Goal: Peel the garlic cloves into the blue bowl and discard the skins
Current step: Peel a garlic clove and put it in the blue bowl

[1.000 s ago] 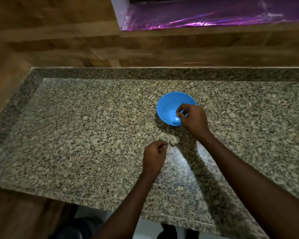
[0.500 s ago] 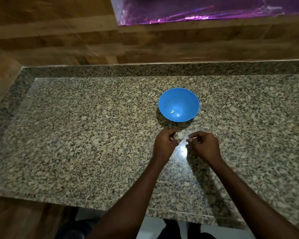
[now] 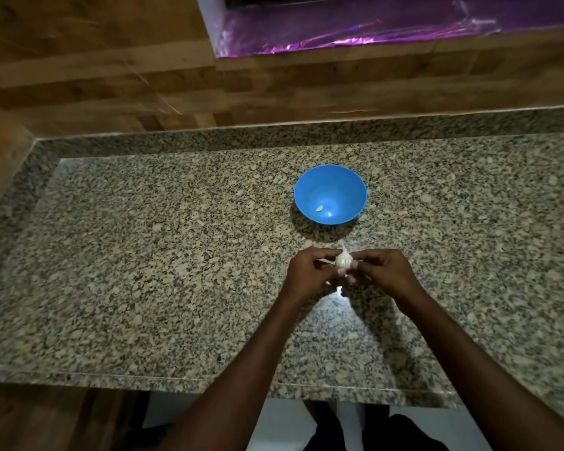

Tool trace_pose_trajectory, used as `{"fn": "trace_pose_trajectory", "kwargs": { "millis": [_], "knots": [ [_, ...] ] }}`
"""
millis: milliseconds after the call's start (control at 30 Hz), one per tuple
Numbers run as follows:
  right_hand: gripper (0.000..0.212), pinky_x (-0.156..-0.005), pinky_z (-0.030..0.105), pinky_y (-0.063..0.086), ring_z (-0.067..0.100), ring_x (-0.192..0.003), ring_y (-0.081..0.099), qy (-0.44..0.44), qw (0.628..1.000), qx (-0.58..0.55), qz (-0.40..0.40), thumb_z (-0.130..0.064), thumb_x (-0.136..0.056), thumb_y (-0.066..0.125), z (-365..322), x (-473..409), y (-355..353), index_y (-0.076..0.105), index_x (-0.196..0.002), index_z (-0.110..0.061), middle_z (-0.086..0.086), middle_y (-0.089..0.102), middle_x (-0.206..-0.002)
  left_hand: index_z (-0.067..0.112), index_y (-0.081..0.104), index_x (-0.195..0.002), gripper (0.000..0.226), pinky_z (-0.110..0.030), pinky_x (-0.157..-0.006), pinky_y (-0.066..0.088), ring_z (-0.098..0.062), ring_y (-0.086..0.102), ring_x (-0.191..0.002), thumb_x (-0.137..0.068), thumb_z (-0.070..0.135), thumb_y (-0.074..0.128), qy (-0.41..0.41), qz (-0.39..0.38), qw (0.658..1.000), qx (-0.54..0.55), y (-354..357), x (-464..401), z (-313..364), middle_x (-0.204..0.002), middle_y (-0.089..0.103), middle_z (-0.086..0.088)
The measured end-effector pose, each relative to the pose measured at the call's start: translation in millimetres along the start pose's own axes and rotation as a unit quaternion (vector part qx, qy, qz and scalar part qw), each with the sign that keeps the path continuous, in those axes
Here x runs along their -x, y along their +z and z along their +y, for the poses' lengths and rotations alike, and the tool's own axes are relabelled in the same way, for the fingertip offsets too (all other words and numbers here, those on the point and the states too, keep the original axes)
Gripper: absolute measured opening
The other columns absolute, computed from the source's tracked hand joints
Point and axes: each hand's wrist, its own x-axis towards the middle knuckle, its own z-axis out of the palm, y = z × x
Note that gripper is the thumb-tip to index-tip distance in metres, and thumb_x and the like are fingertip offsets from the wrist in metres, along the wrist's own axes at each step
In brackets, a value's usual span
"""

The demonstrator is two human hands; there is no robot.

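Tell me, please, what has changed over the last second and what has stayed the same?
The right hand left the blue bowl and came back to meet the left hand; both now hold the garlic above the counter. The bowl stayed put, with one peeled clove inside.

Only the blue bowl (image 3: 330,194) stands on the counter (image 3: 144,255), right of its middle; bare stone runs to every edge.
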Motion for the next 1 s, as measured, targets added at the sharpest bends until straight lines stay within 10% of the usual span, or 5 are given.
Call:
{"fn": "trace_pose_trajectory", "kwargs": {
  "millis": [233,467,800,1000],
  "knots": [
    [0.008,-0.058,0.031,0.06,0.03,-0.064,0.073,0.061,0.997,-0.053,0.006,0.008,-0.086,0.066,-5.0,-13.3,-3.9,0.074,-0.086,0.007,0.027,0.073,-0.081,0.015,0.077,-0.11,0.042,-0.034,-0.074,0.062,-0.017,0.074,-0.079,-0.072,-0.001,0.084,0.051,-0.001,0.998,-0.023,8.0,-4.0,6.7,-0.089,0.078,-0.005],
    [0.013,-0.083,0.066,0.055,0.037,-0.065,0.064,0.144,0.972,-0.178,0.057,0.016,-0.082,0.056,12.0,-31.5,-14.5,0.067,-0.087,0.013,0.029,0.063,-0.072,0.028,0.073,-0.104,0.041,-0.032,-0.078,0.061,-0.008,0.073,-0.089,-0.076,0.0,0.08,0.026,0.075,0.997,-0.015,24.5,-12.1,4.7,-0.094,0.076,0.008],
    [0.012,-0.063,0.062,0.059,0.039,-0.056,0.066,0.096,0.995,0.005,0.027,0.008,-0.082,0.071,23.3,-32.6,-44.5,0.07,-0.072,0.002,0.027,0.068,-0.069,0.018,0.065,-0.13,0.054,-0.005,-0.072,0.044,-0.002,0.062,-0.088,-0.083,-0.008,0.057,0.059,0.191,0.966,-0.166,34.0,-2.9,-17.8,-0.104,0.068,0.005],
    [0.013,-0.065,0.052,0.062,0.037,-0.059,0.071,0.051,0.992,0.114,0.006,0.004,-0.086,0.069,20.2,-30.5,-53.8,0.069,-0.073,0.002,0.019,0.071,-0.064,0.015,0.065,-0.109,0.026,-0.032,-0.073,0.049,-0.023,0.061,-0.093,-0.089,0.009,0.051,0.095,0.28,0.92,-0.256,67.8,40.2,-38.3,-0.103,0.063,-0.002]
  ]
}}
